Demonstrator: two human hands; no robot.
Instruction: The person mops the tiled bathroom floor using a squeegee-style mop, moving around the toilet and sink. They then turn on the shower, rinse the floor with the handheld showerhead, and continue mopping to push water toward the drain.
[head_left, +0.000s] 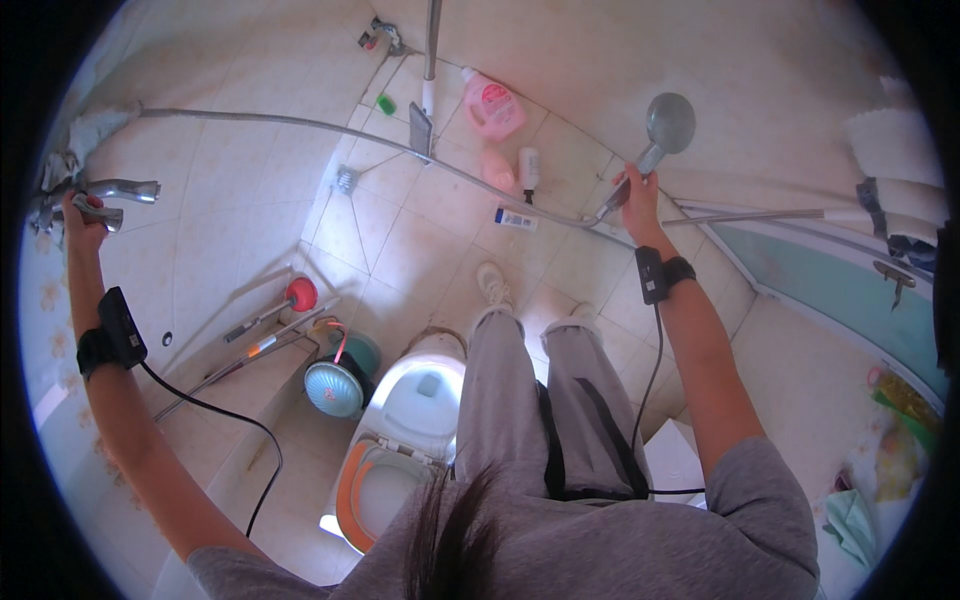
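Observation:
My right hand (640, 201) is closed around the handle of a shower head (670, 124), whose round head points up and away from me. From the handle's lower end a metal shower hose (322, 127) arcs across the view to the wall at the far left. There my left hand (87, 219) grips the lever of a chrome mixer tap (135, 190); its fingers are partly hidden by the metal. A grey cloth (101, 135) hangs over the pipework above the tap. No water is seen coming from the shower head.
Pink detergent jug (491, 105), pink bottle (497, 169), white pump bottle (529, 171) and tube (515, 219) lie on the tiled floor beside a squeegee (421, 131). A toilet (420, 397), lidded teal bin (335, 388) and red plunger (302, 294) are left of my legs. A teal door (817, 270) is at right.

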